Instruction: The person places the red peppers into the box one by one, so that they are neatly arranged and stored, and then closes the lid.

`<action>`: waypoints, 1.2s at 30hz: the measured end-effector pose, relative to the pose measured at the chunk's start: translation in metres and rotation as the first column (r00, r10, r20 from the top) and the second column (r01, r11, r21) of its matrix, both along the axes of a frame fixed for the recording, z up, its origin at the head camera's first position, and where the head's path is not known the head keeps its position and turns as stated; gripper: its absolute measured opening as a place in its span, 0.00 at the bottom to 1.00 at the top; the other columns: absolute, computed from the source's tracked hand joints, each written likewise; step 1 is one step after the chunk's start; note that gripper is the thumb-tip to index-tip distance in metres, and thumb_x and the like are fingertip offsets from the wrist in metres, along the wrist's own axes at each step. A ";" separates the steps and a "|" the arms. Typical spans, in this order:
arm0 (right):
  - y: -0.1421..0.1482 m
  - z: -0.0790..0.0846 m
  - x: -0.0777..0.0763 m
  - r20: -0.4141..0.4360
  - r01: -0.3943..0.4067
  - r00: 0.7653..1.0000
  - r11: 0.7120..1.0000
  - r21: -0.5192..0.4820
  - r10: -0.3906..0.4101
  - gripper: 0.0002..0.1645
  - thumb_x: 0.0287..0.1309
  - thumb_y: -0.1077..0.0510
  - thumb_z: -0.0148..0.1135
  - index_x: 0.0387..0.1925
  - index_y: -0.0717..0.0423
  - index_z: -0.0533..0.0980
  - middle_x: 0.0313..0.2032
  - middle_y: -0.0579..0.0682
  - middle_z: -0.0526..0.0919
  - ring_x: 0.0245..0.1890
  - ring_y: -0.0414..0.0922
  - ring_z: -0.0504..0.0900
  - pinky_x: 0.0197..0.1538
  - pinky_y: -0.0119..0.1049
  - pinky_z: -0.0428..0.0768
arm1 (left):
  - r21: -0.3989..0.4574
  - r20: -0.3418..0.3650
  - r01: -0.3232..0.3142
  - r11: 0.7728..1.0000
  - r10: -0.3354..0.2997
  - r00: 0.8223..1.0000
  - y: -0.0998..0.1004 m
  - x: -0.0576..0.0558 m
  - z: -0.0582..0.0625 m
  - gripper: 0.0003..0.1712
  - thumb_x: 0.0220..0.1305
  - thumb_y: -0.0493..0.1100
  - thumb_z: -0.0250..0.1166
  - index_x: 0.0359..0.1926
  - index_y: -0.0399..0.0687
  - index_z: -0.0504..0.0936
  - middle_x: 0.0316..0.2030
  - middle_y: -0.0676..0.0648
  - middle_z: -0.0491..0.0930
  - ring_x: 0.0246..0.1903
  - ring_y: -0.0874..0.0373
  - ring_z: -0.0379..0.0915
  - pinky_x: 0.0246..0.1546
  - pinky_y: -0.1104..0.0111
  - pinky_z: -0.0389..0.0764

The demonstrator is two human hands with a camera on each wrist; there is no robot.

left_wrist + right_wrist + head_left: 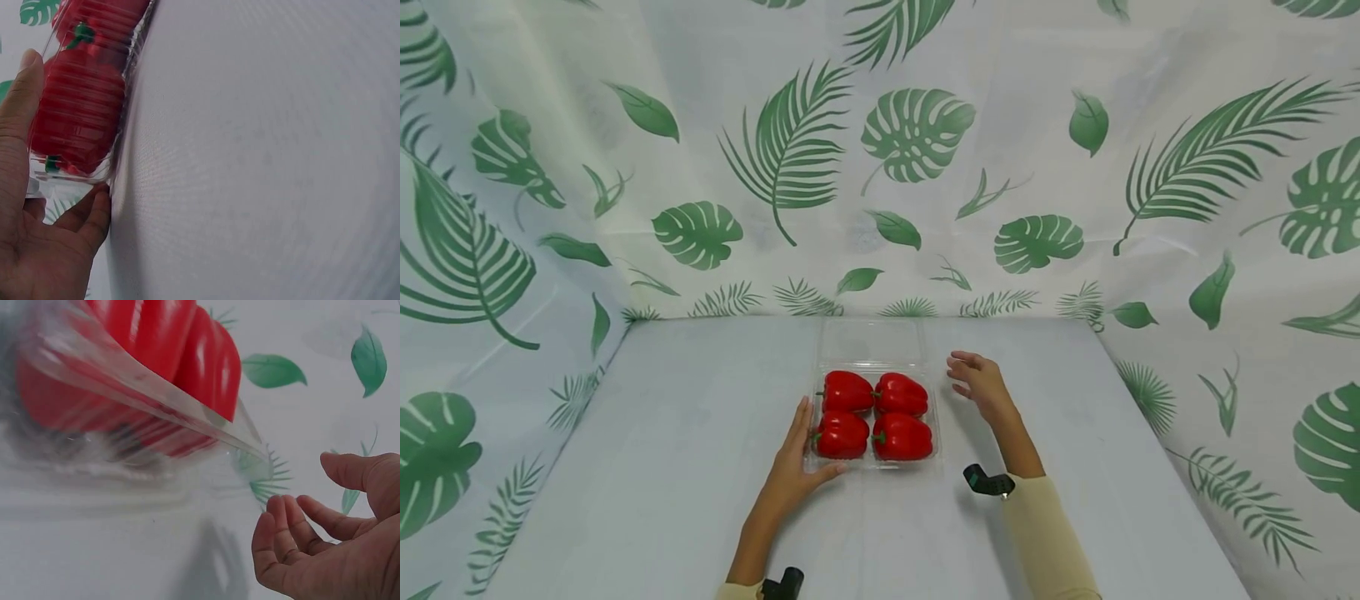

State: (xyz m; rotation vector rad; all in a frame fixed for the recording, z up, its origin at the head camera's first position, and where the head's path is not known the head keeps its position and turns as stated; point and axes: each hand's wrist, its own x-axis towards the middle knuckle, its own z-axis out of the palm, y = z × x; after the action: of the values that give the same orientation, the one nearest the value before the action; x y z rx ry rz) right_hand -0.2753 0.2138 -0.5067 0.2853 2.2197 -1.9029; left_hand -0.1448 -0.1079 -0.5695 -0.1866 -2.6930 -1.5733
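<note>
Several glossy red bell peppers (901,437) with green stems sit in two rows in a clear plastic clamshell container (872,462). Its transparent lid (871,342) lies folded back behind the peppers. My left hand (792,468) rests at the container's near left corner, straight fingers along the left side and thumb along the front edge. In the left wrist view, fingertips (100,199) touch the table beside the ribbed wall. To the right of the container, my right hand (981,383) hovers above the table, fingers loosely bent and holding nothing.
A white table (685,467) carries the container near its middle. Behind it and at both sides hang white sheets (970,50) printed with green leaves. Each wrist wears a small black camera (988,482), below cream sleeves (1052,533).
</note>
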 end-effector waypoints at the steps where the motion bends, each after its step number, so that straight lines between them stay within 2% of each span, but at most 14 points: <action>1: 0.001 -0.001 -0.005 0.021 -0.010 1.000 1.000 -0.006 0.010 0.29 0.72 0.53 0.51 0.68 0.64 0.64 0.66 0.65 0.69 0.65 0.59 0.72 0.66 0.51 0.73 | 0.001 -0.002 0.002 1.000 -0.002 1.000 0.000 0.000 0.000 0.65 0.49 0.62 0.74 0.78 0.57 0.43 0.78 0.53 0.40 0.76 0.46 0.43 0.68 0.48 0.62; 6: -0.001 -0.008 -0.026 0.111 -0.048 0.992 0.998 -0.048 0.053 0.30 0.71 0.53 0.53 0.68 0.63 0.64 0.67 0.64 0.70 0.66 0.58 0.70 0.69 0.51 0.70 | 0.006 0.002 -0.001 1.000 0.001 1.000 0.000 -0.001 0.000 0.65 0.49 0.61 0.75 0.78 0.56 0.44 0.78 0.53 0.40 0.77 0.47 0.43 0.69 0.48 0.62; 9: -0.006 -0.013 -0.034 0.143 -0.071 0.987 0.997 -0.041 0.076 0.29 0.70 0.53 0.55 0.67 0.61 0.66 0.66 0.62 0.71 0.65 0.56 0.72 0.68 0.49 0.72 | 0.006 0.004 -0.005 1.000 0.004 1.000 0.000 -0.001 0.000 0.65 0.48 0.61 0.75 0.78 0.55 0.44 0.78 0.53 0.41 0.77 0.47 0.43 0.69 0.48 0.61; 14: -0.013 -0.016 -0.041 0.153 -0.060 0.987 0.998 0.009 0.058 0.26 0.67 0.52 0.59 0.63 0.57 0.71 0.62 0.59 0.75 0.57 0.51 0.76 0.58 0.40 0.79 | 0.009 0.010 0.001 1.000 -0.001 1.000 -0.001 -0.001 0.001 0.65 0.49 0.61 0.75 0.78 0.53 0.44 0.78 0.53 0.41 0.77 0.47 0.43 0.69 0.50 0.61; 17: -0.015 -0.016 -0.042 0.146 -0.042 0.988 0.999 0.014 0.039 0.24 0.67 0.54 0.59 0.62 0.57 0.72 0.60 0.59 0.77 0.52 0.48 0.78 0.50 0.36 0.80 | 0.010 0.017 0.002 1.000 -0.002 1.000 -0.001 -0.001 0.002 0.65 0.49 0.60 0.75 0.78 0.53 0.44 0.78 0.53 0.41 0.77 0.47 0.42 0.69 0.50 0.61; 22: -0.015 -0.015 -0.042 0.100 -0.028 0.995 0.999 0.017 0.026 0.21 0.66 0.58 0.58 0.59 0.58 0.73 0.48 0.53 0.81 0.48 0.46 0.78 0.48 0.36 0.80 | 0.016 0.013 0.003 1.000 -0.003 1.000 -0.001 -0.001 0.001 0.65 0.49 0.60 0.75 0.78 0.52 0.45 0.78 0.52 0.41 0.76 0.47 0.43 0.69 0.50 0.61; 24: -0.014 -0.014 -0.042 0.075 -0.025 0.997 0.999 0.022 0.024 0.21 0.65 0.59 0.59 0.59 0.58 0.73 0.43 0.48 0.81 0.49 0.48 0.78 0.50 0.39 0.81 | 0.017 0.005 0.006 1.000 -0.006 1.000 0.000 -0.001 0.001 0.65 0.49 0.60 0.75 0.78 0.51 0.45 0.78 0.51 0.41 0.76 0.46 0.44 0.69 0.50 0.61; 31: -0.011 -0.012 -0.038 -0.038 -0.033 0.999 0.999 0.017 0.033 0.19 0.64 0.61 0.60 0.55 0.59 0.72 0.36 0.44 0.80 0.53 0.58 0.77 0.61 0.52 0.78 | 0.013 -0.007 0.006 1.000 -0.006 1.000 0.000 -0.001 0.001 0.65 0.49 0.62 0.74 0.78 0.53 0.45 0.78 0.51 0.42 0.76 0.45 0.45 0.68 0.50 0.63; 33: -0.010 -0.012 -0.036 -0.085 -0.049 0.995 0.999 0.023 0.051 0.18 0.63 0.61 0.61 0.54 0.60 0.72 0.35 0.44 0.80 0.51 0.57 0.78 0.60 0.52 0.78 | 0.016 -0.005 0.005 1.000 -0.005 1.000 0.000 -0.001 0.000 0.65 0.49 0.62 0.74 0.78 0.52 0.45 0.78 0.51 0.41 0.76 0.45 0.45 0.68 0.50 0.63; 36: -0.007 -0.013 -0.031 -0.163 -0.076 0.983 0.996 0.048 0.083 0.18 0.63 0.61 0.63 0.52 0.62 0.72 0.36 0.43 0.80 0.44 0.49 0.81 0.54 0.47 0.81 | 0.015 -0.004 0.004 1.000 -0.003 1.000 0.000 -0.001 0.000 0.64 0.49 0.61 0.75 0.78 0.51 0.45 0.78 0.52 0.41 0.76 0.45 0.44 0.68 0.49 0.63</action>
State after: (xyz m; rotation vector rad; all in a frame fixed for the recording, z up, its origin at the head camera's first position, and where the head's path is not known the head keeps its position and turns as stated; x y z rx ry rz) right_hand -0.3063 0.2068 -0.5196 0.0450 2.3395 -1.9030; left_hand -0.1457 -0.1074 -0.5695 -0.1938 -2.6792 -1.5914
